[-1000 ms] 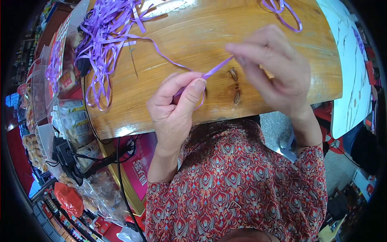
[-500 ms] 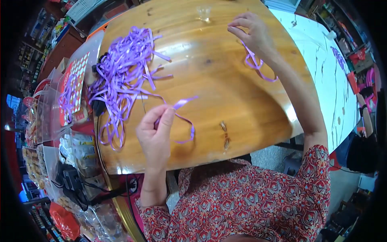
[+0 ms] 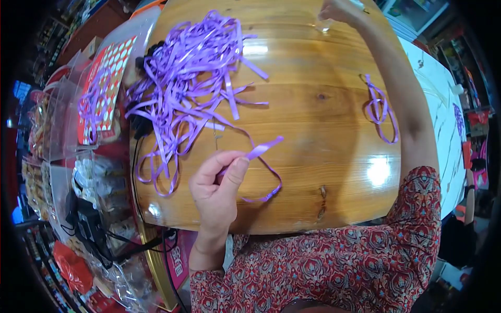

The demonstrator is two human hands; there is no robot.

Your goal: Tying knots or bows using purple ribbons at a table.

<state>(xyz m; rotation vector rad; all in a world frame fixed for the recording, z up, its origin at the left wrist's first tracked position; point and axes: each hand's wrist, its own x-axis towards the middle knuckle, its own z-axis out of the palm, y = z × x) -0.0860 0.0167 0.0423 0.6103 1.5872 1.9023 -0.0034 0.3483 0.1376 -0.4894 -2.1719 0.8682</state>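
Observation:
My left hand (image 3: pixel 216 188) is closed in a pinch, thumb against forefinger, on a flat purple ribbon (image 3: pixel 264 148). The ribbon's short end sticks out past the fingertips, and a thin length curves down to a small knot above the table. At the far edge my right hand (image 3: pixel 342 11) has its fingers curled together at a small clear cup (image 3: pixel 324 27); what they hold, if anything, is hidden. A big tangled heap of purple ribbons (image 3: pixel 193 68) lies beyond my left hand. One looped purple ribbon (image 3: pixel 385 112) rests apart, near my right forearm.
The glossy wooden table (image 3: pixel 308 125) has a white marbled surface (image 3: pixel 443 130) along its right side. Clear plastic boxes and a red dotted sheet (image 3: pixel 107 88) stand at the left. A black device with cables (image 3: pixel 91 229) hangs below them.
My right hand has moved away from me, from above the table near the looped ribbon to the clear cup. The view has shifted left. My left hand keeps its pinch on the ribbon.

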